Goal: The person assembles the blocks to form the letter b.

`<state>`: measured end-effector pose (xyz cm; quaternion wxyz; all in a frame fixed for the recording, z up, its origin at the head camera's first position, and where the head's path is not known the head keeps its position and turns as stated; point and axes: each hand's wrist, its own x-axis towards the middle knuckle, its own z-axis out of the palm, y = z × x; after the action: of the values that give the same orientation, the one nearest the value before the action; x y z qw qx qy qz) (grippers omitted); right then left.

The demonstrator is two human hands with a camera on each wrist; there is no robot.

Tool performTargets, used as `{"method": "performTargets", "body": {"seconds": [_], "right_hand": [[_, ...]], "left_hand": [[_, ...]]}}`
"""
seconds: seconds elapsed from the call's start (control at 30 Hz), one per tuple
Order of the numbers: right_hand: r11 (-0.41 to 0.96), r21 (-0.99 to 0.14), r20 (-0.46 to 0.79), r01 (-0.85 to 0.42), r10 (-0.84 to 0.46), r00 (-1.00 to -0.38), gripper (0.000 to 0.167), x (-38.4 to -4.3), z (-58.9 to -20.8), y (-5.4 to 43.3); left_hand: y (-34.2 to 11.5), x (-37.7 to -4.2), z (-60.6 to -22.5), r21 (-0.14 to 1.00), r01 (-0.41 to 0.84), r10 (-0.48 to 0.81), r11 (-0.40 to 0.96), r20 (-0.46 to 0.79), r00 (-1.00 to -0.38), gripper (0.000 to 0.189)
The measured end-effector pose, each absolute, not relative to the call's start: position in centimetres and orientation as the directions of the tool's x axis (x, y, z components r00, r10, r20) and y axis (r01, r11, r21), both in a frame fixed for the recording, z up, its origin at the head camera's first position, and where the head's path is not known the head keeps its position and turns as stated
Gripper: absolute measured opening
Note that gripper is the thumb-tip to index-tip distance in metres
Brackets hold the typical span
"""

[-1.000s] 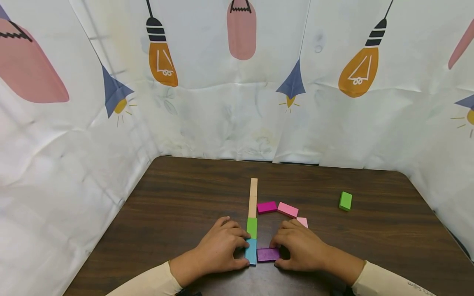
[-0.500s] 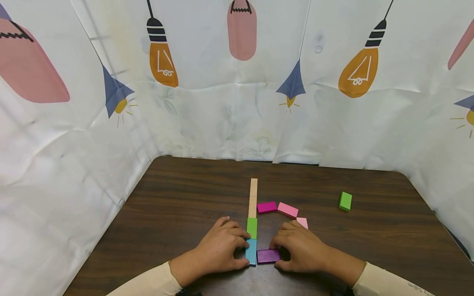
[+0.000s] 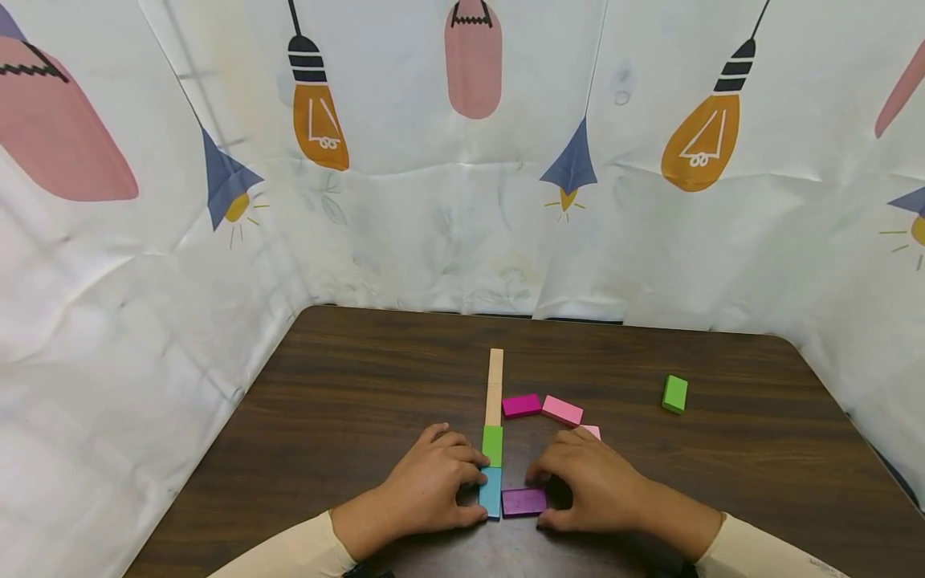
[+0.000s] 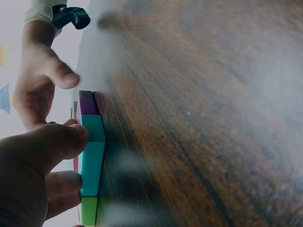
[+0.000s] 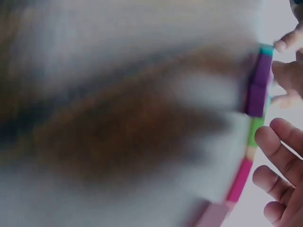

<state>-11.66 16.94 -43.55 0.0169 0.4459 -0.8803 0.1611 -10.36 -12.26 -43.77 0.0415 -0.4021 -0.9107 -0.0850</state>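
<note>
A blue block [image 3: 491, 493] lies at the near end of a straight row, behind it a green block [image 3: 492, 446] and two light wooden blocks [image 3: 495, 385]. My left hand [image 3: 432, 483] holds the blue block from its left side, thumb [image 4: 78, 135] at the near end and fingers farther along. A purple block [image 3: 524, 502] lies crosswise, close against the blue one's right side. My right hand [image 3: 596, 486] is just right of it, fingers spread and apart from it in the right wrist view, holding nothing.
A magenta block [image 3: 522, 405], a pink block [image 3: 562, 410] and a pale pink block [image 3: 590, 432], partly hidden by my right hand, curve rightward from the row. A separate green block [image 3: 675, 394] lies right on the dark wooden table [image 3: 347, 385]. A printed curtain [image 3: 462, 233] encloses the table.
The purple block has slid slightly nearer to me. My right hand has loosened from it and shifted a little right. My left hand stays in place.
</note>
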Motion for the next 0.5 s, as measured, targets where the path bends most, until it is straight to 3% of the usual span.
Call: {"method": "performTargets", "body": {"seconds": [0.27, 0.5], "right_hand": [[0.642, -0.218, 0.276, -0.735, -0.682, -0.677, 0.05, -13.3, -41.7, 20.6], [0.752, -0.241, 0.302, -0.613, -0.542, -0.784, 0.055, -14.7, -40.8, 24.7]], "left_hand": [[-12.2, -10.3, -43.7, 0.126, 0.734, 0.721, 0.667, 0.138, -0.679, 0.033], [-12.2, -10.3, -43.8, 0.124, 0.739, 0.725, 0.662, 0.146, -0.673, 0.033]]}}
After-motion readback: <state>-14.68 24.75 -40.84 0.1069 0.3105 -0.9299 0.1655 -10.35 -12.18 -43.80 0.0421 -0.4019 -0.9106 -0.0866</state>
